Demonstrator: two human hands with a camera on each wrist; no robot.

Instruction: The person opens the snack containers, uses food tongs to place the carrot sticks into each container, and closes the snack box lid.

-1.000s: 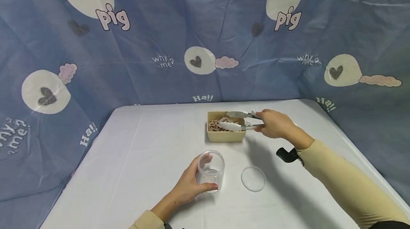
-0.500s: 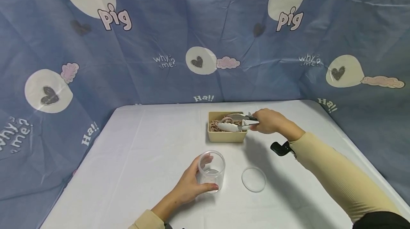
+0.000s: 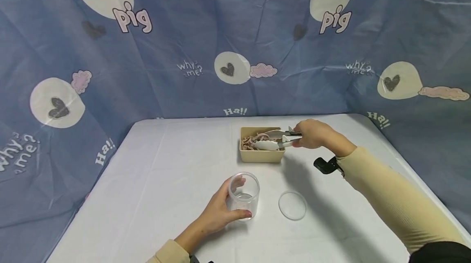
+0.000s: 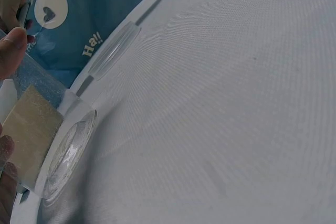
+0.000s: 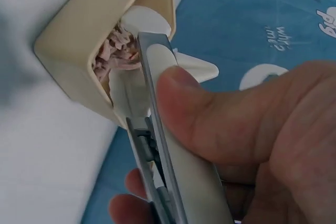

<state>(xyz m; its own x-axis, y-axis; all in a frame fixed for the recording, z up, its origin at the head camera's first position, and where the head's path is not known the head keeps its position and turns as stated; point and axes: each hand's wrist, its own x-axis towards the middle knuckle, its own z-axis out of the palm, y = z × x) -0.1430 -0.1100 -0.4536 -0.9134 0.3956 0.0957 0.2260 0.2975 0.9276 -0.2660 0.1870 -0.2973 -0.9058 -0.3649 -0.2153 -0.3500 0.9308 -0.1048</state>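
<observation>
My left hand (image 3: 219,210) grips a clear round jar (image 3: 251,201) that stands upright without a lid on the white table. In the left wrist view, the jar's base (image 4: 68,156) rests on the cloth, the fingers round its wall. My right hand (image 3: 315,134) holds a pair of tongs (image 3: 266,145) with white tips and metal arms. Those tips reach into a beige rectangular box (image 3: 262,156) at the back. Inside lie pinkish-brown shredded strips (image 5: 116,51), seen close in the right wrist view, right at the tongs' tips. The thumb presses on the upper arm of the tongs.
A clear round lid (image 3: 292,205) lies flat on the table to the right of the jar. White cloth covers the table (image 3: 176,173). Behind it hangs a blue printed curtain (image 3: 154,70).
The tongs have gone lower into the box and their tips have come closer together over the strips. My left hand and the jar stay in place.
</observation>
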